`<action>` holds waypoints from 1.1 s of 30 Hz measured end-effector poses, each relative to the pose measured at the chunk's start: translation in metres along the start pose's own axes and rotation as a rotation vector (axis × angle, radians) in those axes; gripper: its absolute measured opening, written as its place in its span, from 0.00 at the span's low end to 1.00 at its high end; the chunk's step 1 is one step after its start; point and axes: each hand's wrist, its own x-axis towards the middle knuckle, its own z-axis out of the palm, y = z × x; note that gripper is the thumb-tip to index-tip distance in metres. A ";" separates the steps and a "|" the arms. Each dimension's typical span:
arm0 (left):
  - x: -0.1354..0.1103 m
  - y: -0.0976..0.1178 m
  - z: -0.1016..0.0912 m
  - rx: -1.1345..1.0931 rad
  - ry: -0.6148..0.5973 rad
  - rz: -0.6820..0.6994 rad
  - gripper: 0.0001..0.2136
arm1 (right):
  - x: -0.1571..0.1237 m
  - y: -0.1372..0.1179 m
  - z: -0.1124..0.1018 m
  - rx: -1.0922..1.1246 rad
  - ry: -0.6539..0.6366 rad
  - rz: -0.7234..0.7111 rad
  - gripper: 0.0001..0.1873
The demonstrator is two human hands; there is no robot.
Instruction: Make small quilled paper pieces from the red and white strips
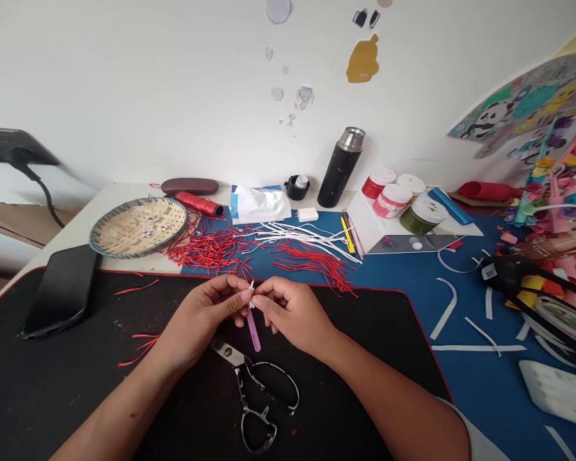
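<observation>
My left hand (211, 314) and my right hand (290, 310) meet over the black mat (173, 416), both closed in a pinch. Between their fingertips is a small white piece (252, 298), mostly covered, perhaps folded cord or paper. A flat purple stick (254, 333) lies just below the fingers; whether a hand touches it cannot be made out. Scissors (249, 384) with dark handles rest on the mat under my hands, blades toward my left hand. Beyond my fingertips lie red cords (211, 250) in a tangle and white cords (297, 235).
A woven basket (110, 234) with small white-and-red pieces stands back left, near a phone (62, 291) and a red thread spool (199, 205). A black thermos (340, 168) and lidded jars (422, 213) stand by the wall. White strips (480, 348) are scattered at right.
</observation>
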 end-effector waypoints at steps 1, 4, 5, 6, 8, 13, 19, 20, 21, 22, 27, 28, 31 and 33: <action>0.000 -0.001 -0.001 -0.016 -0.003 -0.006 0.13 | 0.000 0.000 0.000 0.013 0.000 -0.001 0.07; 0.000 -0.002 -0.003 -0.068 -0.014 -0.023 0.15 | 0.000 -0.002 -0.002 0.051 0.009 0.006 0.08; 0.000 -0.002 -0.003 -0.068 -0.023 -0.024 0.15 | 0.000 -0.002 -0.002 0.061 0.011 0.011 0.07; -0.001 -0.001 -0.003 -0.059 -0.036 -0.018 0.16 | 0.000 -0.003 -0.002 0.069 0.013 0.016 0.07; -0.002 0.000 -0.002 -0.028 -0.072 0.005 0.16 | 0.000 -0.004 -0.001 0.086 0.016 0.033 0.08; -0.003 0.002 0.004 0.038 -0.120 0.038 0.16 | 0.001 -0.006 0.001 0.110 0.011 0.044 0.06; -0.004 0.002 0.005 0.115 -0.096 0.044 0.17 | 0.000 -0.005 0.000 0.072 0.018 0.025 0.07; -0.004 0.003 0.005 0.126 -0.098 0.045 0.17 | 0.000 -0.005 0.000 0.065 0.020 0.021 0.07; -0.004 0.004 0.004 0.141 -0.101 0.046 0.17 | 0.000 -0.005 -0.001 0.054 0.021 0.017 0.07; -0.005 0.005 0.003 0.161 -0.103 0.049 0.16 | 0.000 -0.005 -0.001 0.037 0.025 0.012 0.07; -0.004 0.008 -0.006 0.250 -0.036 0.072 0.16 | -0.001 -0.007 -0.003 -0.082 0.028 0.002 0.07; -0.004 0.008 -0.007 0.257 -0.029 0.064 0.17 | -0.001 -0.007 -0.002 -0.103 0.017 0.002 0.06; -0.003 0.006 -0.009 0.254 -0.038 0.027 0.16 | -0.001 -0.008 -0.001 -0.147 -0.015 0.004 0.06; -0.002 0.004 -0.010 0.229 -0.052 0.013 0.16 | -0.001 -0.008 -0.001 -0.141 -0.023 0.004 0.06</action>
